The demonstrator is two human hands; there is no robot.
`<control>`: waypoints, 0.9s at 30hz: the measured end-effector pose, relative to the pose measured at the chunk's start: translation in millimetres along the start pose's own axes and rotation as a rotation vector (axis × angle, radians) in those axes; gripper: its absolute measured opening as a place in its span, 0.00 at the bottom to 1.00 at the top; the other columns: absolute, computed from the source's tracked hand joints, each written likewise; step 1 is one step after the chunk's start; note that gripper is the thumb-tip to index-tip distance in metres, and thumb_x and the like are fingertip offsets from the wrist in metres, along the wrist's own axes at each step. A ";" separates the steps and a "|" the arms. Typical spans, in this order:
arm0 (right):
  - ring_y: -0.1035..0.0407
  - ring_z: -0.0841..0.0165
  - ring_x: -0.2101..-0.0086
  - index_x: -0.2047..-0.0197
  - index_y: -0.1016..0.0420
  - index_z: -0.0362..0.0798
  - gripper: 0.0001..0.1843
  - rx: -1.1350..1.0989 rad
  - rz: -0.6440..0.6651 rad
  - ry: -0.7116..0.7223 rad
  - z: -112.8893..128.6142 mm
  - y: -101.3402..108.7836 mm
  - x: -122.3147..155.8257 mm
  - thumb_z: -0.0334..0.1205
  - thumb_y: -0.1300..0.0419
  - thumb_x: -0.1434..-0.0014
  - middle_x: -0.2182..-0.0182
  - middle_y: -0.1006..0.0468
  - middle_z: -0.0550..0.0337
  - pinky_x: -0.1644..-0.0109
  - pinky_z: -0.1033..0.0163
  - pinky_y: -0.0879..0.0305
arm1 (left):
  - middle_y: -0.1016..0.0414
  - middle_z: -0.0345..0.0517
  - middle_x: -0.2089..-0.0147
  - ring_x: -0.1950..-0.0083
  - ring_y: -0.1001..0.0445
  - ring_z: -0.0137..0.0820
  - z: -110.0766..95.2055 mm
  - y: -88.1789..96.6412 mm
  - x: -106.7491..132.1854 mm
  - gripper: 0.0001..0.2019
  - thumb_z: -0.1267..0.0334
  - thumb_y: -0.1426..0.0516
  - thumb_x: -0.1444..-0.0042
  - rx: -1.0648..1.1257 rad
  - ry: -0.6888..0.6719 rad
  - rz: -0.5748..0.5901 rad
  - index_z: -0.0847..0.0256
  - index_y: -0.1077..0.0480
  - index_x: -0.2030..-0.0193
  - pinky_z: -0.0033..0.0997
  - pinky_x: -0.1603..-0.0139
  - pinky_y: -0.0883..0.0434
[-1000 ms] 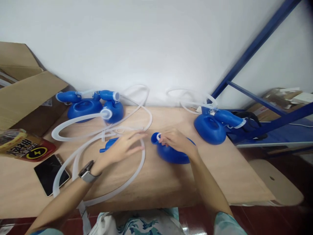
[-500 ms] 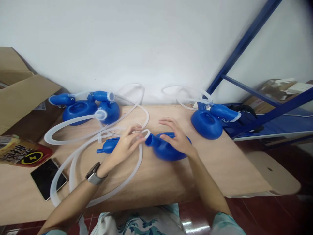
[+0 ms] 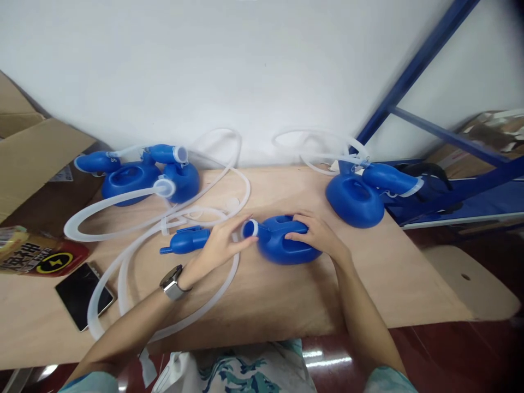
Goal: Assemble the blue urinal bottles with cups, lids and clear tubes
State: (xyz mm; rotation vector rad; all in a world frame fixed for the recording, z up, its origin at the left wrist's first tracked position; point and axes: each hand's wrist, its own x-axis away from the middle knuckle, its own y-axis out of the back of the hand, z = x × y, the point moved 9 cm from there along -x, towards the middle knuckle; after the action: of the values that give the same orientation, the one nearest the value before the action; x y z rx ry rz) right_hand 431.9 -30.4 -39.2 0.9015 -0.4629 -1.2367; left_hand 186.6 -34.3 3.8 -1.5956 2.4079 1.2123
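Right hand [image 3: 317, 236] clamps the blue bottle [image 3: 286, 248] flat on the tabletop [image 3: 286, 300]; its neck points 9 o'clock, where left hand [image 3: 221, 245] pinches the white ring [image 3: 250, 227].

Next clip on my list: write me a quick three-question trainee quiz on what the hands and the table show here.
1. True or false: the right hand rests on the blue container in the middle of the table.
2. Which does the left hand touch at its fingertips? A) the phone B) the container's spout with its white ring C) the cardboard box
3. Fill in: the phone lies near the table's ____ edge, beside a red packet.

Key: 1 true; 2 B; 3 left.
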 end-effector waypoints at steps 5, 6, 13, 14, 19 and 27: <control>0.23 0.48 0.45 0.60 0.17 0.52 0.19 0.000 -0.011 -0.001 -0.2 1.2 -0.2 0.59 0.29 0.40 0.43 0.17 0.51 0.35 0.40 0.31 | 0.18 0.53 0.39 0.41 0.18 0.45 -5.7 -4.1 -6.9 0.24 0.48 0.36 0.34 -0.078 -0.091 0.101 0.57 0.22 0.37 0.43 0.38 0.21; 0.23 0.47 0.45 0.60 0.17 0.52 0.18 -0.001 -0.006 0.004 0.1 1.1 -0.6 0.59 0.29 0.40 0.43 0.17 0.51 0.35 0.39 0.31 | 0.18 0.53 0.39 0.41 0.18 0.44 -5.2 -4.6 -7.1 0.24 0.48 0.37 0.34 -0.071 -0.106 0.114 0.57 0.22 0.36 0.43 0.38 0.21; 0.22 0.48 0.45 0.56 0.16 0.53 0.18 0.000 -0.025 0.042 6.0 4.7 -3.2 0.57 0.30 0.39 0.45 0.16 0.51 0.36 0.40 0.29 | 0.18 0.55 0.40 0.42 0.18 0.43 1.8 -8.0 -19.3 0.27 0.45 0.35 0.36 -0.042 -0.139 0.184 0.59 0.24 0.36 0.43 0.38 0.22; 0.21 0.49 0.46 0.56 0.16 0.53 0.18 0.003 -0.026 0.054 8.8 3.9 -3.4 0.57 0.30 0.39 0.46 0.15 0.50 0.37 0.41 0.28 | 0.18 0.54 0.42 0.43 0.17 0.43 0.3 -15.8 -22.7 0.26 0.45 0.35 0.36 -0.044 -0.128 0.259 0.59 0.23 0.37 0.43 0.39 0.22; 0.21 0.50 0.48 0.57 0.16 0.52 0.18 0.017 -0.050 0.075 20.9 -3.0 -2.0 0.58 0.30 0.39 0.48 0.15 0.50 0.38 0.43 0.26 | 0.18 0.55 0.40 0.40 0.19 0.44 -14.3 -37.3 -36.0 0.23 0.47 0.44 0.29 0.040 -0.066 0.273 0.59 0.23 0.37 0.45 0.37 0.24; 0.21 0.50 0.47 0.55 0.16 0.51 0.20 -0.022 -0.054 0.084 24.4 -2.8 -2.3 0.59 0.32 0.37 0.47 0.14 0.48 0.37 0.43 0.28 | 0.34 0.60 0.25 0.20 0.45 0.54 -24.8 -42.4 -25.1 0.38 0.33 0.51 0.32 0.072 -0.406 0.217 0.60 0.30 0.29 0.61 0.20 0.46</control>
State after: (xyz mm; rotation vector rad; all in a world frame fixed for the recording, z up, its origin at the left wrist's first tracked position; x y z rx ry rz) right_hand 411.6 -36.5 -26.8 0.9486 -0.3596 -1.2460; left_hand 241.6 -37.3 6.2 -0.9695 2.3623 1.3093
